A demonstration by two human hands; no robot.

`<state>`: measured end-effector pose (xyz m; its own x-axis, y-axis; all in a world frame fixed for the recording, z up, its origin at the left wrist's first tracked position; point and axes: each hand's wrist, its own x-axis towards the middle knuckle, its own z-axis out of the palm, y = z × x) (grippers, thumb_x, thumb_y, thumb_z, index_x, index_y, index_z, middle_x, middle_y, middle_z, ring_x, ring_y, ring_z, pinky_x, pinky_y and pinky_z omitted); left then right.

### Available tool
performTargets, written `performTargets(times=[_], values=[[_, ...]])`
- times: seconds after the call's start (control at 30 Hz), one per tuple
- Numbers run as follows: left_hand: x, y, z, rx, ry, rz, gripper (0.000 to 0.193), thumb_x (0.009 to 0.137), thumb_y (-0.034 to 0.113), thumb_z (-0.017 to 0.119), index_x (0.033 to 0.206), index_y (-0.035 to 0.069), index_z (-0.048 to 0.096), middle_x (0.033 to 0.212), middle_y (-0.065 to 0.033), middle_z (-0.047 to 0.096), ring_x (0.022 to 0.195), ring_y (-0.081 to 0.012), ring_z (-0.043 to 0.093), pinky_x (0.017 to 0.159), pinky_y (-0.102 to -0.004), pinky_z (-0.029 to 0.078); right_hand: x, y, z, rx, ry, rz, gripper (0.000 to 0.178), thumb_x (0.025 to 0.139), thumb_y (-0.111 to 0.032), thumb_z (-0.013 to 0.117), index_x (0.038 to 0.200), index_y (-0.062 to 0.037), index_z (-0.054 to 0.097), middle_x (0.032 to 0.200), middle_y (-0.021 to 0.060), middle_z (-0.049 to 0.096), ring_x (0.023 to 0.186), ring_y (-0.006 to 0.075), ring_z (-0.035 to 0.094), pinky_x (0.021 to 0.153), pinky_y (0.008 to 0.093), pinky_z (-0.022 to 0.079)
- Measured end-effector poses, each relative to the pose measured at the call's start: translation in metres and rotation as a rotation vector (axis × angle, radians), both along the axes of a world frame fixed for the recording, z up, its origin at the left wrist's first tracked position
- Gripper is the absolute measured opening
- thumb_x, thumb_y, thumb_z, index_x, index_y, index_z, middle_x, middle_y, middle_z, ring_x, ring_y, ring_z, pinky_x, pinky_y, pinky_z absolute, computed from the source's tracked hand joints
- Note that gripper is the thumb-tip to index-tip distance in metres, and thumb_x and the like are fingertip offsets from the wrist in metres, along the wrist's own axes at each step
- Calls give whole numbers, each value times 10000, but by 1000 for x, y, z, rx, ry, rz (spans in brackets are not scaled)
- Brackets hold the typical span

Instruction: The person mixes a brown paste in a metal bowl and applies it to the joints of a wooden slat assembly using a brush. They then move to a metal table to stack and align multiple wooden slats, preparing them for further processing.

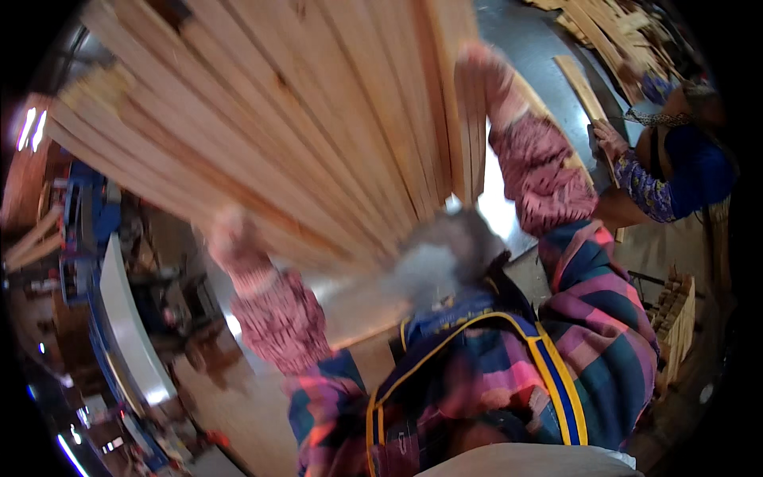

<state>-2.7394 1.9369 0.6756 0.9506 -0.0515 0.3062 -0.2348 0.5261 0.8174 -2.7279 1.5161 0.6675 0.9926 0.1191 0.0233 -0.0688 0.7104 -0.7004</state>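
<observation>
A broad bundle of long wooden boards (318, 119) lies side by side in front of me, over a shiny metal table (358, 306). My left hand (234, 242), gloved and blurred by motion, grips the bundle's left edge. On the far right side, my right hand (486, 79), also gloved, is closed over the outermost boards. Pink patterned sleeve covers reach up both forearms over a plaid shirt. A grey, smeared shape (453, 246) sits at the near ends of the boards; its kind is unclear.
To the right, a co-worker (675, 159) handles a board (582, 87) beside a pile of loose wood strips (620, 36). A stack of wood pieces (675, 318) stands at the lower right. Blue-framed equipment with a pale panel (131, 326) is at left.
</observation>
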Motion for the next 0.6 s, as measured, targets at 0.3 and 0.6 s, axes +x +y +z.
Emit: performTargets(times=[0.3, 0.6], values=[[26, 15, -70, 1205, -301, 320, 300, 904, 180, 641, 1180, 65, 662, 1103, -105, 691, 1035, -219, 661, 872, -346, 562, 29, 8, -51, -786, -341, -195, 450, 807, -278, 777, 1177, -51, 658, 1097, 57, 673, 1031, 159, 592, 902, 355, 475], [-138, -43, -163, 2762, -732, 1061, 566, 962, 331, 606, 1405, 40, 407, 1271, -111, 621, 1121, -223, 607, 919, -313, 521, -162, -7, -170, -1981, -499, 166, 573, 888, -289, 604, 1373, -56, 408, 1361, 149, 459, 1265, 316, 423, 1054, 411, 385]])
